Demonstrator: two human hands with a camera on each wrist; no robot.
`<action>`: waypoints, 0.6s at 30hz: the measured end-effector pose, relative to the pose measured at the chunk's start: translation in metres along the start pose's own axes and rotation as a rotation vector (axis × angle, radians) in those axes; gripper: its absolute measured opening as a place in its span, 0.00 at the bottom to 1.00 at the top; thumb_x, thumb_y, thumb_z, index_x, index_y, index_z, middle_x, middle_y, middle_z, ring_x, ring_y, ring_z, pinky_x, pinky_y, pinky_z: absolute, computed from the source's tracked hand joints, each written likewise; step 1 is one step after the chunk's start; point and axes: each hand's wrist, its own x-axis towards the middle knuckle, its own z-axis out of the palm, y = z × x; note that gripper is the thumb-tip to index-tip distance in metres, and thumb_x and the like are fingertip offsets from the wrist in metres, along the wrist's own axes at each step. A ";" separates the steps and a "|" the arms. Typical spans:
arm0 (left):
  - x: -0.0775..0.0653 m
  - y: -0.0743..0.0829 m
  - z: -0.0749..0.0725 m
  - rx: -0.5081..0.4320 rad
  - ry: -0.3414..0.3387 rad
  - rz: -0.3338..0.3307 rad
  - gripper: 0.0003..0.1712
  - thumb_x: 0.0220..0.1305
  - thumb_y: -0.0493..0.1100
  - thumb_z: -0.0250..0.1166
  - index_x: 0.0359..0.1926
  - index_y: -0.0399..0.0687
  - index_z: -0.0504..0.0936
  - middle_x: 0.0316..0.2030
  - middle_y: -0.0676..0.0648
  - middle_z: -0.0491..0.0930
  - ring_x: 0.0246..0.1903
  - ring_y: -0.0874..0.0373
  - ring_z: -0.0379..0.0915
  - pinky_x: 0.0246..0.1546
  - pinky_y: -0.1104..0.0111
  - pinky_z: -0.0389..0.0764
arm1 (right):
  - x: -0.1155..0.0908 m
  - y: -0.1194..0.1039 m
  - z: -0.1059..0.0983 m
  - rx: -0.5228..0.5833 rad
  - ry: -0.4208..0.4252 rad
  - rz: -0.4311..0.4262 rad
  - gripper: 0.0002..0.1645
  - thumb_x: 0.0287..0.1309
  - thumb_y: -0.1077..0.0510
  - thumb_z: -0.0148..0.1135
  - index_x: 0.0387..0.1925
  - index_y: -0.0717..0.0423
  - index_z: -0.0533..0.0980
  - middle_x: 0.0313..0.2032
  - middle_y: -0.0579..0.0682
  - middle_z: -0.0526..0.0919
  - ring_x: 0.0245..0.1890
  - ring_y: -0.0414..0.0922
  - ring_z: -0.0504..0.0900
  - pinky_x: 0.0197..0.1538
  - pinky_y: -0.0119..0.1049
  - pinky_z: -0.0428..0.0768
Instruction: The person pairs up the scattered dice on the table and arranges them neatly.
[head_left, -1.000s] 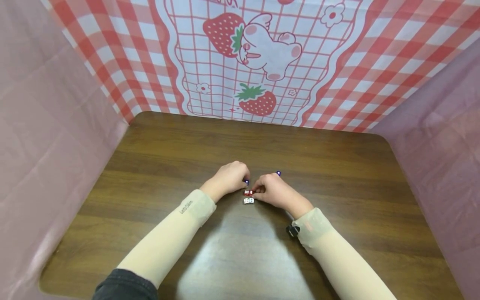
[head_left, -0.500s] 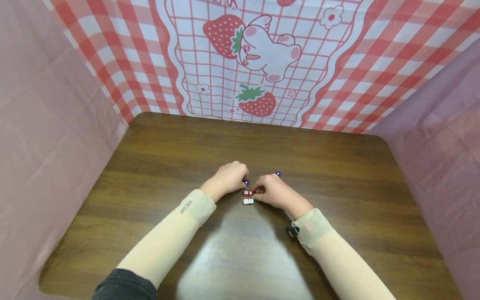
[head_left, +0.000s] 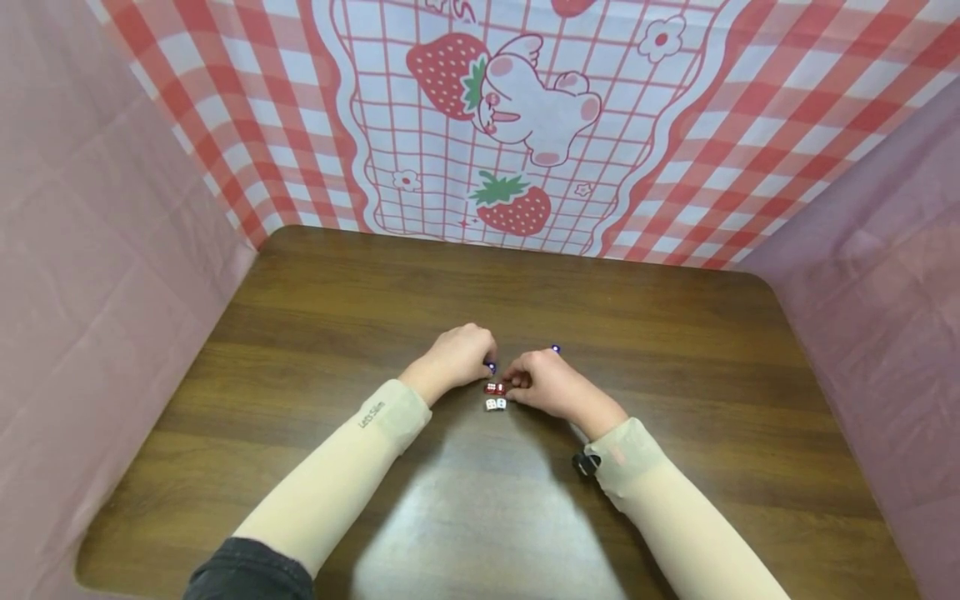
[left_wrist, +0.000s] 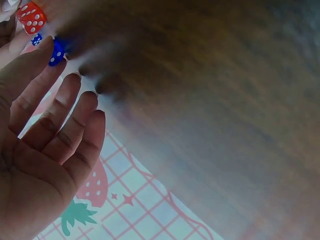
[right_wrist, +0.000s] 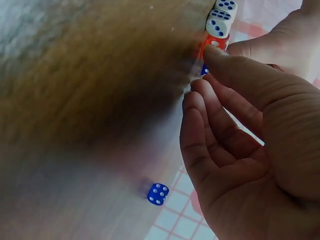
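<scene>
My left hand (head_left: 459,354) pinches a blue die (left_wrist: 57,53) between thumb and index finger, just behind the red dice. Two red dice (head_left: 491,388) sit side by side on the wooden table, with two white dice (head_left: 491,405) in a row in front of them. Right of the red pair is my right hand (head_left: 553,383). Its thumb and fingers are loosely bent beside the nearer red die (right_wrist: 216,42), whose lower part the thumb tip covers in the right wrist view. Between those fingers I see nothing gripped. Another blue die (right_wrist: 158,194) lies beyond my right hand.
The brown wooden table (head_left: 345,292) has rounded corners. A red-and-white checked cloth (head_left: 675,167) with strawberries hangs behind its far edge. Pink cloths (head_left: 97,275) close off both sides.
My right fingertips have drawn slightly away from the right-hand red die. The left hand stays nearly in place with its blue die. The camera view shifts a little.
</scene>
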 end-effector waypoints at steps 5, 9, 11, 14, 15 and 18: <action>-0.001 -0.001 0.001 0.005 0.010 -0.005 0.10 0.58 0.44 0.76 0.24 0.57 0.84 0.27 0.56 0.79 0.32 0.58 0.76 0.33 0.61 0.78 | -0.002 0.003 -0.009 -0.022 0.046 0.019 0.08 0.53 0.65 0.75 0.37 0.60 0.86 0.28 0.42 0.83 0.29 0.37 0.80 0.36 0.35 0.80; -0.001 -0.001 0.003 0.012 0.013 -0.004 0.08 0.58 0.44 0.76 0.25 0.56 0.86 0.28 0.56 0.79 0.33 0.58 0.77 0.34 0.61 0.79 | -0.004 0.007 -0.020 -0.038 0.122 0.077 0.09 0.54 0.62 0.76 0.37 0.60 0.86 0.29 0.45 0.83 0.31 0.40 0.81 0.38 0.39 0.81; -0.001 -0.001 0.003 0.015 0.015 -0.001 0.07 0.58 0.44 0.76 0.26 0.56 0.86 0.28 0.56 0.80 0.33 0.58 0.77 0.35 0.61 0.79 | -0.005 0.009 -0.028 -0.048 0.162 0.123 0.11 0.55 0.61 0.76 0.39 0.62 0.85 0.30 0.47 0.83 0.32 0.43 0.81 0.39 0.41 0.81; -0.001 -0.002 0.003 0.017 0.016 0.003 0.07 0.58 0.44 0.76 0.26 0.56 0.87 0.29 0.56 0.80 0.34 0.58 0.77 0.35 0.61 0.79 | -0.007 0.014 -0.039 -0.056 0.211 0.197 0.13 0.55 0.61 0.75 0.41 0.65 0.85 0.32 0.51 0.85 0.33 0.46 0.83 0.40 0.44 0.82; -0.001 -0.002 0.002 0.017 0.015 0.004 0.06 0.58 0.44 0.76 0.26 0.57 0.87 0.29 0.56 0.80 0.34 0.58 0.77 0.35 0.61 0.79 | -0.008 0.017 -0.042 -0.057 0.219 0.220 0.14 0.55 0.61 0.75 0.42 0.66 0.85 0.32 0.52 0.85 0.34 0.47 0.83 0.41 0.45 0.82; -0.002 -0.001 0.001 0.014 0.011 0.002 0.05 0.58 0.44 0.76 0.27 0.56 0.87 0.29 0.56 0.81 0.34 0.58 0.77 0.35 0.61 0.79 | -0.011 0.023 -0.050 -0.054 0.218 0.286 0.17 0.55 0.61 0.75 0.44 0.67 0.84 0.33 0.54 0.86 0.35 0.50 0.83 0.43 0.47 0.81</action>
